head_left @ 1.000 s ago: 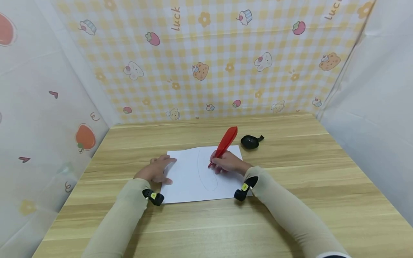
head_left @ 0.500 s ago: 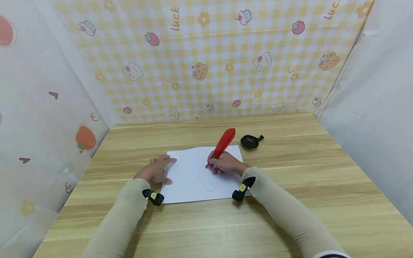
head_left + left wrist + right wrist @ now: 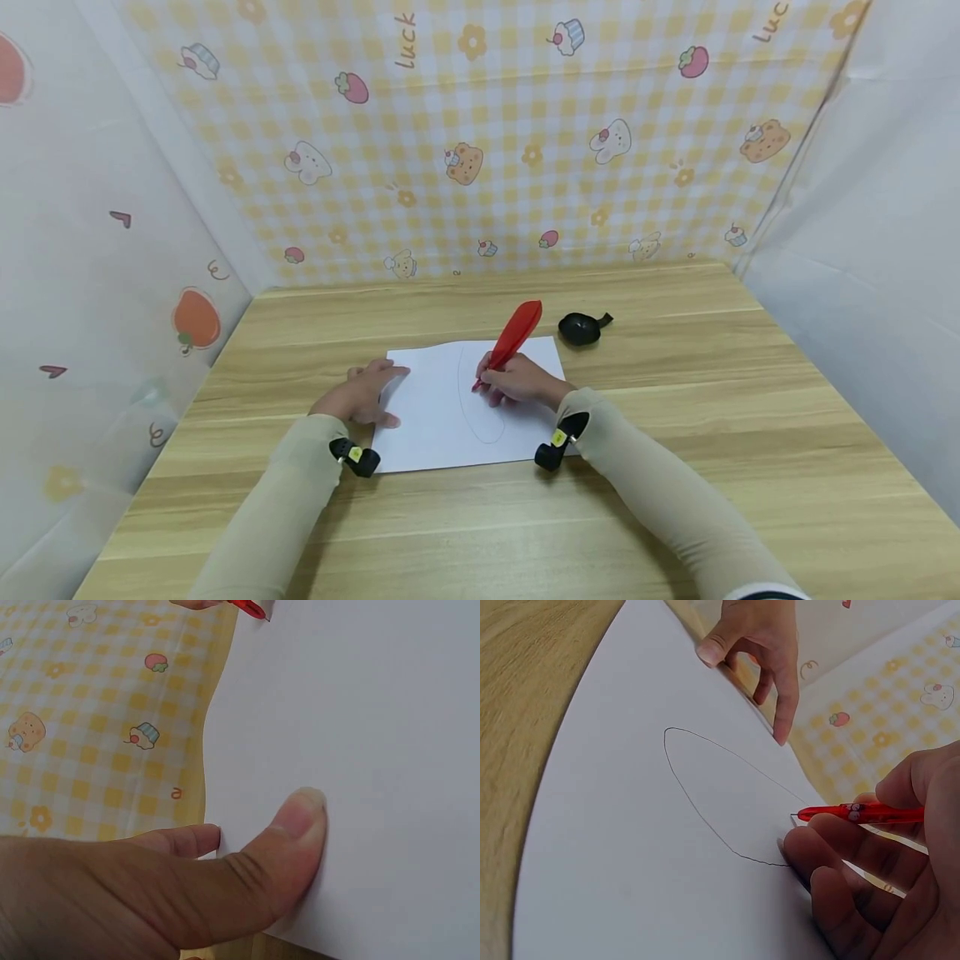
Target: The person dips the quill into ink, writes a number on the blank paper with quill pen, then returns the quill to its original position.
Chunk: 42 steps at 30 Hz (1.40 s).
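Observation:
A sheet of white paper (image 3: pixel 427 417) lies on the table with a thin, dark, rounded outline (image 3: pixel 697 808) drawn on it. My right hand (image 3: pixel 521 379) pinches a red pen (image 3: pixel 870 814) topped by a red feather (image 3: pixel 516 332). Its tip points down at the sheet, inside the outline in the right wrist view. The right fingers hide part of the line. At the paper's left edge my left hand (image 3: pixel 363 396) rests with fingers spread, its thumb (image 3: pixel 296 825) flat on the sheet. The index finger lies along the far left part of the edge.
A black rounded object (image 3: pixel 580 329) with a short tab sits behind the paper to the right. The wooden table (image 3: pixel 465 533) meets a yellow checked cloth (image 3: pixel 510 200) at the back, with white cloth walls on both sides.
My right hand has slid slightly left with the pen, its tip moving closer to the outline's left line. The left hand stays in place on the paper.

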Tool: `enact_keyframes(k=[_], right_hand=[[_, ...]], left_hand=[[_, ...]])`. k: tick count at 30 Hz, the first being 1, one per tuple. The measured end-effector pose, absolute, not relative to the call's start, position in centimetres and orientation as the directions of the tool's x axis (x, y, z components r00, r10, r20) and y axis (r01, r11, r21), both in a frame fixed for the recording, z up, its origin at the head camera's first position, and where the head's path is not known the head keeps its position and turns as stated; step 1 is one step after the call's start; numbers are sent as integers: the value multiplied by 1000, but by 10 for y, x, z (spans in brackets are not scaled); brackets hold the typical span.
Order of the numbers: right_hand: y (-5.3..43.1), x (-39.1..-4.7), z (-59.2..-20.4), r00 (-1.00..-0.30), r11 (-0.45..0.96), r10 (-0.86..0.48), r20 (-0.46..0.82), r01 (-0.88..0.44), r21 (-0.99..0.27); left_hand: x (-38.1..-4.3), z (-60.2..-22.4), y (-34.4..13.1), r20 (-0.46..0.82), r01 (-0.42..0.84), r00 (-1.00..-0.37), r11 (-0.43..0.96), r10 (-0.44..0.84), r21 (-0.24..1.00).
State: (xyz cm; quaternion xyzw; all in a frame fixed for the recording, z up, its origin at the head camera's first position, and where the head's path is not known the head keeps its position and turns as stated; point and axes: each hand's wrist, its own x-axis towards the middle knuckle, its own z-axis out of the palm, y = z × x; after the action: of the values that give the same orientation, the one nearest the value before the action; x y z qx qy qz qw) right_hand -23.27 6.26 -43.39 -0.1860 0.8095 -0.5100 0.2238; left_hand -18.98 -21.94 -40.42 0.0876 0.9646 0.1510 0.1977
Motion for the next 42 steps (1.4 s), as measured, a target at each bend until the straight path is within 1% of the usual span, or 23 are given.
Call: enact_keyframes(k=[22,42], right_hand=[[56,-227,-432,-809,418,-557,-190,-75,-906],[56,-224,-432,-770,397,-610,-187,-93,-913]], left_hand=[[-188,-403,-218,-355,105,-907,938,226,330],[-188,-402,-218,-360,91,-908,939,216,333]])
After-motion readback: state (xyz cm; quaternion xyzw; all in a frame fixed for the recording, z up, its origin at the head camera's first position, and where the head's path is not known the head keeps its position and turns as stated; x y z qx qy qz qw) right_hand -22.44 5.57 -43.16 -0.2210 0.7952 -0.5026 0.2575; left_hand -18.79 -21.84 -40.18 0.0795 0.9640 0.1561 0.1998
